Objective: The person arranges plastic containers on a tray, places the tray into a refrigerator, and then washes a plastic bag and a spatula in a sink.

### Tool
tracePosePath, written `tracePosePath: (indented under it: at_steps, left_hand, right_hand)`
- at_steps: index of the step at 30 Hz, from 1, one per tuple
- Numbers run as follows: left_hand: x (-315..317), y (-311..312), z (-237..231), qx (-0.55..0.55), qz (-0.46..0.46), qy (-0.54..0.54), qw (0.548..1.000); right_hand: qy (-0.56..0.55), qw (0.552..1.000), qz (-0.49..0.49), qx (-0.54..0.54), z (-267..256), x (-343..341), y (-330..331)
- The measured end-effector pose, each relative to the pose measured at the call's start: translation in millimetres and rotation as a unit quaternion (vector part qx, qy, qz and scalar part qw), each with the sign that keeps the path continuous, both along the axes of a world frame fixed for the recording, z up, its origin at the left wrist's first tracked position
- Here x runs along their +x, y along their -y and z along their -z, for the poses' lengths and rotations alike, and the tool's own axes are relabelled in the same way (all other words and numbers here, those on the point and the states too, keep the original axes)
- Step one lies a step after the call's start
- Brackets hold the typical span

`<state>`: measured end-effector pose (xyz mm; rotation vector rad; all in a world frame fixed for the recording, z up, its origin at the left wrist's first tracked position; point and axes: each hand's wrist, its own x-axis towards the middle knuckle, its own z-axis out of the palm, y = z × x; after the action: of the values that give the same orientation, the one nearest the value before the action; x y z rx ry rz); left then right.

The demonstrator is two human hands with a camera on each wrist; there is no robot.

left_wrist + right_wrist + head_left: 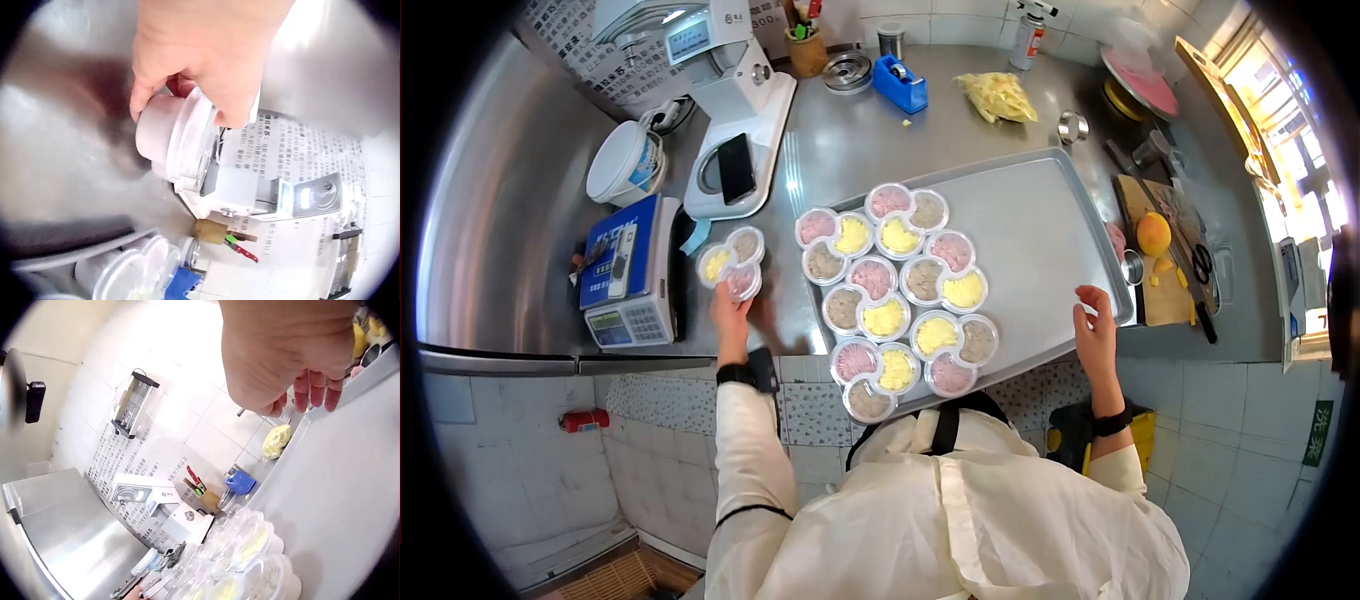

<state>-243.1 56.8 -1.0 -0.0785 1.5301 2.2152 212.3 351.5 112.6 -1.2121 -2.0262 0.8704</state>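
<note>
My left hand (731, 320) grips the near side of a three-lobed clear plastic cup (746, 243), left of the tray. Its lobes show yellow, pink and greyish-brown fillings. The left wrist view shows thumb and fingers about the rim and white side wall of this cup (159, 131). Several more such three-lobed cups (883, 318) stand close together on the left part of a grey metal tray (1040, 230). Over the tray's right front corner, my right hand (1097, 338) hangs with loosely bent fingers, holding nothing; the right wrist view shows the same hand (287, 356).
A digital scale (632, 322) and a white mixer-like machine (735, 95) with a phone (737, 168) on its base stand at left. Behind the tray are a blue tape dispenser (900, 86) and a yellow bag (997, 97). At right, a cutting board (1138, 200) bears an orange-yellow fruit (1153, 234) and a knife (1204, 322).
</note>
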Motion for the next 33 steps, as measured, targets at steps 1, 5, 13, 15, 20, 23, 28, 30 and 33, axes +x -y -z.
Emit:
tracePosePath:
  at_steps: [1,5,13,15,20,23,28,30,33]
  left_hand:
    - [13.8,5.6,-12.6,0.002,0.006,-0.009,1.0]
    - [83.2,9.5,-82.2,0.032,0.063,-0.027,0.997]
    - [193.0,-79.5,-105.9,-0.011,0.292,-0.126,0.948]
    - [207.3,-100.0,-107.8,-0.036,0.299,-0.194,0.934]
    - [215.8,-133.1,-110.0,-0.069,0.325,-0.159,0.93]
    - [216.7,-151.1,-107.7,-0.045,0.383,-0.098,0.918]
    - [211.1,-125.2,-114.6,-0.104,0.249,-0.237,0.933]
    - [211.5,-95.3,-111.8,-0.154,0.159,-0.216,0.951]
    - [216.2,-38.5,-91.5,-0.262,0.0,-0.242,0.934]
  right_hand:
    - [-0.049,0.996,-0.051,-0.046,1.3,-2.6,-2.7]
    - [-0.164,0.936,-0.225,-0.216,-11.7,-44.1,9.9]
    - [-0.242,0.768,-0.372,-0.462,-34.9,-119.0,29.5]
    - [-0.222,0.786,-0.382,-0.433,-29.9,-121.6,19.6]
    - [-0.207,0.792,-0.272,-0.505,-15.8,-116.3,-14.0]
    - [-0.238,0.797,-0.242,-0.499,-1.8,-113.6,-46.1]
    - [-0.236,0.843,-0.199,-0.44,21.1,-120.0,-132.7]
    - [-0.208,0.871,-0.161,-0.415,34.6,-127.3,-157.8]
    - [-0.166,0.874,-0.171,-0.423,42.5,-143.6,-171.4]
